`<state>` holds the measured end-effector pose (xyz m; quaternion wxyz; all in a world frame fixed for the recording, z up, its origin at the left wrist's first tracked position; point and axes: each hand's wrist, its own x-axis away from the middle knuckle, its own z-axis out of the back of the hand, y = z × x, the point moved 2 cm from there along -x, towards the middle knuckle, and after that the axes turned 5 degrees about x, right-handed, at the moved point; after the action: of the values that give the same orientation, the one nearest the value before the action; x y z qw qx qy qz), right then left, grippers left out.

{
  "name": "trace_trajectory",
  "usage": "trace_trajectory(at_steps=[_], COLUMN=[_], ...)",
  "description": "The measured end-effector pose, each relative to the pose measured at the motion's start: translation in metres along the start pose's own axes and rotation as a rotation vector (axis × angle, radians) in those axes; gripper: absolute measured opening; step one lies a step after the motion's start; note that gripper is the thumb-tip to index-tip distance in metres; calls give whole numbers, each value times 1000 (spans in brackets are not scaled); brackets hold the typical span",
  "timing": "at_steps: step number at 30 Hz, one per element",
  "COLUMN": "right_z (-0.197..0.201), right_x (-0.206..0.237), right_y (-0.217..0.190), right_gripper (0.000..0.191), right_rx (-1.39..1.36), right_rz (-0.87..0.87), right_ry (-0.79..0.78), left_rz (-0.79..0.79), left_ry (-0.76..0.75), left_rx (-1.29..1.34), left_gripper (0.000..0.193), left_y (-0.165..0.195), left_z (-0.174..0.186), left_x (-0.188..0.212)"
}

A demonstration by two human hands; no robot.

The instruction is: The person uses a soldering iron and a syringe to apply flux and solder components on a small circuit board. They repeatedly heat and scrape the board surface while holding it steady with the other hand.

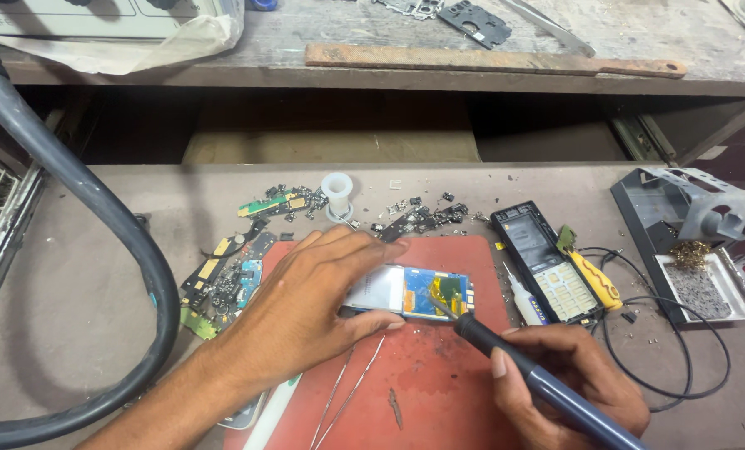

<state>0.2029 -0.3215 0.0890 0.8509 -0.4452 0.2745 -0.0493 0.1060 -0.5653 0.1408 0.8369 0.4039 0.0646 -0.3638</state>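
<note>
My left hand [306,304] lies flat on the left part of a small phone circuit board with a silvery display [418,292], pinning it on a red work mat [439,367]. My right hand [568,379] grips a dark blue soldering iron [522,367] like a pen. Its tip touches the yellow and blue area near the board's right end. Thin tweezers [347,396] lie on the mat just below my left hand.
An opened black keypad phone [543,262], a small glue bottle [522,300] and a yellow-handled tool [593,279] lie right of the mat. A soldering stand with tray [689,242] sits far right. Scrap boards [222,279] and a solder spool [337,196] lie behind. A thick black hose [131,233] curves on the left.
</note>
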Motion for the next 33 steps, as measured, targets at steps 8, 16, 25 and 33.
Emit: trace_trajectory(at_steps=[8,16,25,33], right_z=[2,3,3,3], right_x=[2,1,1,1], right_y=[2,2,5,4], right_gripper=[19,19,20,20], right_rx=[-19,-33,-61,-51], right_rz=[-2,-5,-1,1], right_ry=[50,40,32,12], left_rz=[48,85,30,87], left_ry=[-82,-106,-159,-277], left_rx=[106,142,115,30], left_gripper=[63,62,66,59], left_y=[-6,-10,-11,-12], left_z=[11,12,6,17], left_x=[-1,-1,6,3])
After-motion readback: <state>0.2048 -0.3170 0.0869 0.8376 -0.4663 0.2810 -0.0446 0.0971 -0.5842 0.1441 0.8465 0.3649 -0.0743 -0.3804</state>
